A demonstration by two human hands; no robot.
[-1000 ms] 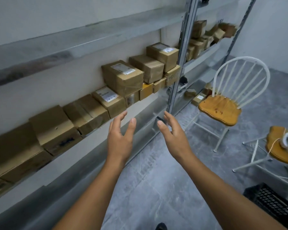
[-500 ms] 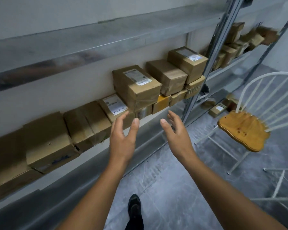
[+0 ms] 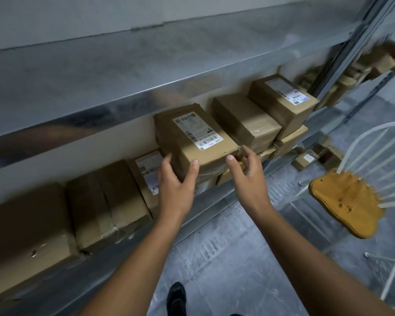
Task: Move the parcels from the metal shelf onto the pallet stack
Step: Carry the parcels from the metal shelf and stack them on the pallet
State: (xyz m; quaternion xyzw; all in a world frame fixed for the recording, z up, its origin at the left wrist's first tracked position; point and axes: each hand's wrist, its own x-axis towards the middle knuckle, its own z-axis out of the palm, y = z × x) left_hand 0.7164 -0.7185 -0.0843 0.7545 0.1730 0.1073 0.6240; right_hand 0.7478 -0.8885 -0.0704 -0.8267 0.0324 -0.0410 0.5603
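Now my left hand (image 3: 176,181), spread wide, has reached the labelled parcel (image 3: 192,137) and touches its near corner. My right hand (image 3: 246,174), equally wide, arrives beside it. The parcel sits stacked on the metal shelf (image 3: 123,254), lift pending.

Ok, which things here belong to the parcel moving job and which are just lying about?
Job: labelled parcel, with the left hand and right hand at its sides; neighbouring parcels; metal shelf.
Lying about: white chair with wooden seat; small labelled box low down beside it.
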